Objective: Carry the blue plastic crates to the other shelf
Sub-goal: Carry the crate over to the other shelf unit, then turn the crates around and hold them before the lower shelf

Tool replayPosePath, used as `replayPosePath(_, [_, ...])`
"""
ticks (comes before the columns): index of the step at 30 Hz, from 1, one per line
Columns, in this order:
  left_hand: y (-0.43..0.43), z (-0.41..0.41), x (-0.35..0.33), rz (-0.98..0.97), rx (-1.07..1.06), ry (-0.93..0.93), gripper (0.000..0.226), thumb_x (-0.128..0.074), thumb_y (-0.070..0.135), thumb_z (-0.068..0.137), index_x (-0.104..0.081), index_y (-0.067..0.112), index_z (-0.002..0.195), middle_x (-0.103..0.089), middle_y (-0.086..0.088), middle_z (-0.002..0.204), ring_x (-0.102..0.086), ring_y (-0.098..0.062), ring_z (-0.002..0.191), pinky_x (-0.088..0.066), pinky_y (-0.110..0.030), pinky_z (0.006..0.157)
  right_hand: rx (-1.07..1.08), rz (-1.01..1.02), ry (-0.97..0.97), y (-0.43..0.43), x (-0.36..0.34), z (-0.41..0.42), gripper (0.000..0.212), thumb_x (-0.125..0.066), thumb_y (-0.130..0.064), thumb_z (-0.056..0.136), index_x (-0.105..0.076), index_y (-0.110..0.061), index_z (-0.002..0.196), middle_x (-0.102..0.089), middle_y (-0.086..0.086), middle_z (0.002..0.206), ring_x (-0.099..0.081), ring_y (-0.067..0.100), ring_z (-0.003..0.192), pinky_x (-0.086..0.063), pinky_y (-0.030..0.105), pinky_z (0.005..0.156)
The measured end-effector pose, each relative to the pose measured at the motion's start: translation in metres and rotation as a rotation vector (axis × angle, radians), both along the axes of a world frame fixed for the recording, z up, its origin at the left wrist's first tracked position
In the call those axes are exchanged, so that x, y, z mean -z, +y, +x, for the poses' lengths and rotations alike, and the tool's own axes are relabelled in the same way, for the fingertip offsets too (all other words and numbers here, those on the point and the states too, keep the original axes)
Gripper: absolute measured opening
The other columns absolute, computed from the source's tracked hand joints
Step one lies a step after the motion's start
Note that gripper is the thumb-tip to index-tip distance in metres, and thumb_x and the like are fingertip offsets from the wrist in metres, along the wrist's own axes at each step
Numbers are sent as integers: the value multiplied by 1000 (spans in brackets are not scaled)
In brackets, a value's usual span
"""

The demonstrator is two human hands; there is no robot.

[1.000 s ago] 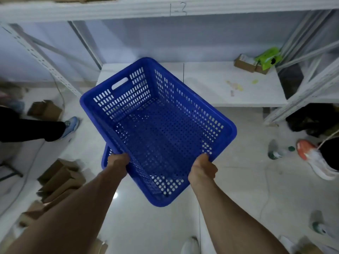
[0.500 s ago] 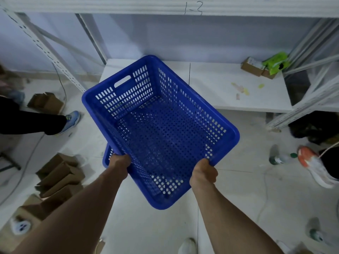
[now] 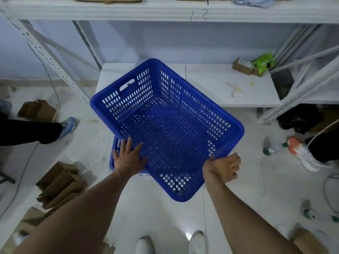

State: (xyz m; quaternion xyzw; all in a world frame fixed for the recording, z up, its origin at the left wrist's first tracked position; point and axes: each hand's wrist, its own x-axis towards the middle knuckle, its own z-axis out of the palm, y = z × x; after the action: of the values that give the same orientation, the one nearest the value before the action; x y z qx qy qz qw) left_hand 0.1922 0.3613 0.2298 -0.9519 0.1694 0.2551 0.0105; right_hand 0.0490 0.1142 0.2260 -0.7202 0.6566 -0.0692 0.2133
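I hold a blue perforated plastic crate point(image 3: 170, 129) in the air, turned diagonally, in front of the low white shelf board point(image 3: 211, 85). My left hand point(image 3: 128, 158) lies flat against the crate's near-left wall with its fingers spread. At the near-right rim, my right hand point(image 3: 222, 167) has its fingers curled and its thumb on the edge. A second blue crate point(image 3: 114, 149) stands on the floor below the first, mostly hidden by it.
An upper shelf beam point(image 3: 165, 13) crosses overhead, with slanted metal uprights point(image 3: 45, 54) at left and right. Small boxes and a green packet point(image 3: 262, 62) sit on the board's far right. Cardboard boxes point(image 3: 60, 182), bottles point(image 3: 271, 149) and other people's feet point(image 3: 67, 125) are on the floor.
My left hand has let go of the rim and spread open against the crate's wall. My right hand has slid to the right along the rim. The crate has hardly moved.
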Motion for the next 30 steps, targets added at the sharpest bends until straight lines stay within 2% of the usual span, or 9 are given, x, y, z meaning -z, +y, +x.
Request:
replayPosePath(3, [13, 10, -1, 56, 186, 37, 73, -19, 74, 82, -15, 49, 150, 7, 3, 166, 18, -34, 148, 5, -67, 115, -459, -179, -6, 31, -8, 2, 81, -62, -46, 87, -22, -14, 150, -31, 9, 154, -34, 31, 133, -34, 51, 106])
replayPosePath(6, [25, 21, -5, 51, 338, 38, 80, -15, 75, 75, -23, 47, 150, -5, 4, 166, 11, -34, 149, 2, -68, 114, -871, 80, -5, 78, -12, 17, 82, -41, -73, 85, -23, -26, 150, -30, 2, 156, -32, 27, 137, -36, 52, 106])
replayPosePath(8, [32, 30, -11, 25, 377, 16, 87, -17, 82, 70, -23, 46, 149, -9, 8, 164, 6, -29, 150, 2, -65, 116, -989, 268, 31, 114, -10, 29, 91, -46, -78, 79, -21, -28, 151, -28, 0, 157, -32, 27, 138, -37, 51, 106])
replayPosePath(11, [36, 50, -13, 91, 521, -33, 78, -47, 68, 76, -31, 42, 148, -25, 8, 159, -7, -25, 150, 0, -65, 116, -1016, 329, 164, 163, 2, 48, 101, -66, -65, 76, -17, -20, 152, -31, 6, 156, -37, 29, 136, -39, 47, 105])
replayPosePath(15, [29, 69, -5, 131, 625, -115, 55, -59, 31, 86, -48, 39, 139, -48, 12, 145, -30, -19, 143, -1, -64, 117, -955, 131, 325, 186, 15, 65, 71, -76, -31, 80, -39, -16, 139, -53, 14, 136, -53, 32, 120, -47, 42, 96])
replayPosePath(18, [24, 80, 8, 127, 690, -179, 38, -62, 30, 88, -60, 35, 126, -62, 14, 128, -46, -17, 131, -7, -56, 118, -945, -7, 388, 186, 11, 70, 31, -86, -20, 70, -70, -19, 98, -74, 5, 91, -70, 22, 82, -56, 33, 74])
replayPosePath(21, [18, 84, 19, 69, 703, -213, 32, -64, 30, 90, -62, 32, 122, -66, 10, 119, -55, -19, 118, -30, -45, 113, -951, -10, 384, 188, 12, 69, 24, -92, -11, 54, -70, -15, 63, -66, 4, 54, -63, 20, 48, -52, 30, 48])
replayPosePath(24, [16, 89, 29, 88, 772, -225, 29, -66, 24, 88, -65, 28, 117, -67, 7, 112, -59, -21, 109, -43, -43, 103, -906, -8, 364, 189, 14, 71, 28, -93, -9, 50, -68, -14, 58, -62, 5, 49, -60, 20, 43, -50, 29, 45])
replayPosePath(30, [13, 95, 26, 125, 962, -199, 25, -63, 17, 91, -67, 19, 116, -70, 0, 108, -65, -21, 98, -53, -37, 93, -874, 64, 378, 189, 19, 70, 27, -93, -11, 52, -68, -16, 61, -64, 5, 51, -61, 21, 45, -51, 31, 48])
